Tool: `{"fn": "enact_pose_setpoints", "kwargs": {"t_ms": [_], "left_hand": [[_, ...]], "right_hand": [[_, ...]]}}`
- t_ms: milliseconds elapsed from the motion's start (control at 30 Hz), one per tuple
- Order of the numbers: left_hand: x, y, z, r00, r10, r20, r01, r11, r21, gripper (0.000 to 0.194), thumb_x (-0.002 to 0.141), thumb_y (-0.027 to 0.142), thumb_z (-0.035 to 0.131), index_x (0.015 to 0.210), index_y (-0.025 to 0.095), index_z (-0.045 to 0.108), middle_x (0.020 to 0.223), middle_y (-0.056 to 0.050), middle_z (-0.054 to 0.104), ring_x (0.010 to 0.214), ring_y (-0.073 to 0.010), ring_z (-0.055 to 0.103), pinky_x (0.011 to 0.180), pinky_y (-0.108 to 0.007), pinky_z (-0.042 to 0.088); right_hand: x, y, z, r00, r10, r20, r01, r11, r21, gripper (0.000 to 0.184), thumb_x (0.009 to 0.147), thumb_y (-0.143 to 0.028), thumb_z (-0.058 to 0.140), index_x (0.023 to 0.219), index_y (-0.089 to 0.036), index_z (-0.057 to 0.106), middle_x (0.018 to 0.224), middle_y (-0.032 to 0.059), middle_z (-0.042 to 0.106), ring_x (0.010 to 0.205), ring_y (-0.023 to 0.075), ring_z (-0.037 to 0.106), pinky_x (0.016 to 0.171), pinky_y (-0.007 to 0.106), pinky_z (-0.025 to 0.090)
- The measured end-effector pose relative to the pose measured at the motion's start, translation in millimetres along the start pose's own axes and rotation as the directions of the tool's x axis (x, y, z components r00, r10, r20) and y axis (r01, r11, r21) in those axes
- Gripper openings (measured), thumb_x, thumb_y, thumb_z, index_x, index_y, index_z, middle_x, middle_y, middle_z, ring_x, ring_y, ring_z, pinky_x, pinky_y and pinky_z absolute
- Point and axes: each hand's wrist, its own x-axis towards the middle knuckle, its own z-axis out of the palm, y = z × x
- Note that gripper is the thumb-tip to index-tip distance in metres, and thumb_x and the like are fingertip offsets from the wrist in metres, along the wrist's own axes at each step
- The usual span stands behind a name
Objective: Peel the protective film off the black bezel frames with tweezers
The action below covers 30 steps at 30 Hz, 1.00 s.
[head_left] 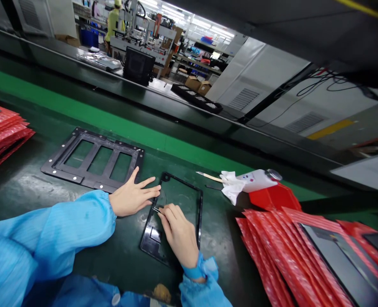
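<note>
On the dark green bench lies a thin black rectangular frame (200, 215), its middle mostly open, with a flat panel at its near end. My left hand (131, 198) is spread palm down, its fingertips at the left edge of this frame. Over the frame's opening, my right hand (178, 232) pinches a thin metal tool (156, 209) whose tip meets the left rim. Most of the tool is hidden by the fingers, so its exact kind is unclear. Behind my left hand rests a larger black fixture (88, 164) with three rectangular openings.
Red bubble-wrap pouches (268, 251) are piled at right, with flat grey panels on top. Another red stack (6, 132) stands at left. Behind the frame lie a pale-handled blade (212, 177), a white wipe (232, 185), a white bottle (255, 180) and a red bin (273, 196).
</note>
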Motion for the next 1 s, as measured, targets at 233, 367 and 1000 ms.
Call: {"fn": "enact_pose_setpoints", "kwargs": {"t_ms": [233,367,1000], "left_hand": [[-0.7,0.4,-1.1,1.0,-0.005,-0.005,0.005,1.0,-0.001,0.037,0.099,0.032,0.038,0.134,0.023,0.047,0.14,-0.005,0.051,0.139,-0.0228,0.034,0.113,-0.062,-0.009],[-0.5,0.5,-1.8,1.0,-0.004,0.001,0.004,1.0,0.003,0.037,0.099,0.032,0.038,0.134,0.022,0.047,0.14,-0.005,0.051,0.139,-0.0229,0.034,0.113,-0.062,-0.008],[-0.1,1.1,-1.7,1.0,0.007,-0.019,-0.006,1.0,0.021,0.038,0.098,0.032,0.041,0.134,0.022,0.046,0.14,-0.005,0.051,0.139,-0.0231,0.033,0.113,-0.062,-0.008]], "right_hand": [[-1.5,2.7,-2.3,0.999,-0.027,-0.033,0.03,0.994,0.108,0.018,0.101,-0.021,0.04,0.094,-0.022,0.056,0.094,0.0051,0.058,0.09,0.019,0.057,0.074,0.03,0.047],[-1.9,5.0,-2.2,0.999,-0.024,-0.042,0.03,0.99,0.134,0.019,0.1,-0.024,0.041,0.092,-0.022,0.058,0.093,0.0051,0.058,0.089,0.0188,0.058,0.072,0.03,0.048],[-0.3,3.4,-3.0,0.998,-0.05,-0.033,0.056,0.978,0.199,0.017,0.1,-0.024,0.042,0.092,-0.022,0.058,0.09,0.0043,0.059,0.086,0.0184,0.059,0.071,0.029,0.048]]}}
